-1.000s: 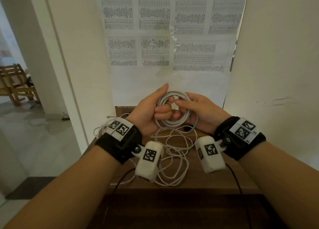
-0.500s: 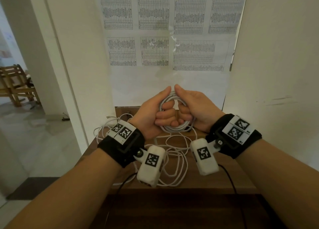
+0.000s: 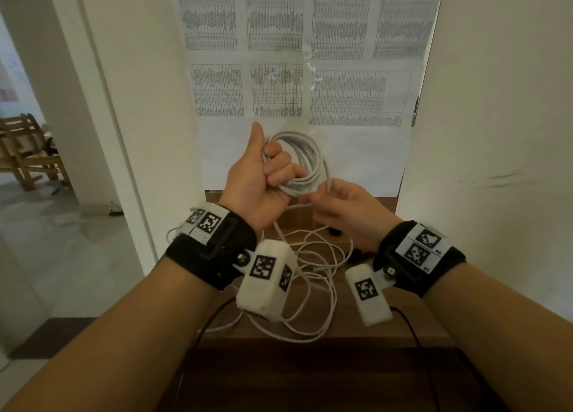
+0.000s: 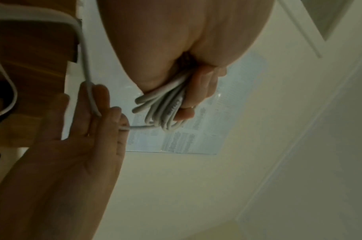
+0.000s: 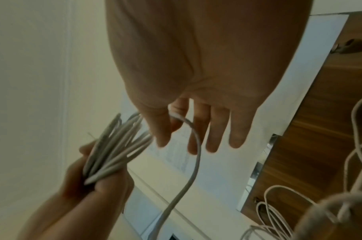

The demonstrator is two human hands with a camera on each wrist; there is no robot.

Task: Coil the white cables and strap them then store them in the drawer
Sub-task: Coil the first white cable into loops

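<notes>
left grip: left hand (image 3: 254, 182) fisted round one side of the coil (image 3: 302, 163), fingers curled through the loops, thumb up; clamped on the bundle.
right grip: right hand (image 3: 347, 207) just below and beside the coil, fingers mostly straight and loose, feed strand (image 5: 194, 155) running between thumb and fingers; guiding, not clamped, looks like.
coil position: held up in the air above the wooden cabinet top (image 3: 372, 328), right edge of the loops touching the right fingertips.
slack: loose cable (image 3: 313, 290) heaped on the top below both wrists, thinner white leads mixed in.
risk 1: loops fanning out of the left fist, strands already splayed in the right wrist view; likely cause a slackened fist while taking the next turn.
risk 2: feed strand slipping from the light right-hand hold; result an oversized or dropped turn.
risk 3: slack snagging in the heap or on the wrist cameras (image 3: 266, 281) hanging over it; a tug could drag other leads off the front edge.
risk 4: twist building per turn, coil springing open before any strap is on.
hidden: strap not visible anywhere; drawer not identifiable, dark front below the top cut off.
unclear: number of separate cables in the heap, plug ends, small dark object behind the right wrist.
blur: right fingertips smeared in the head view; exact pinch point not readable.
</notes>
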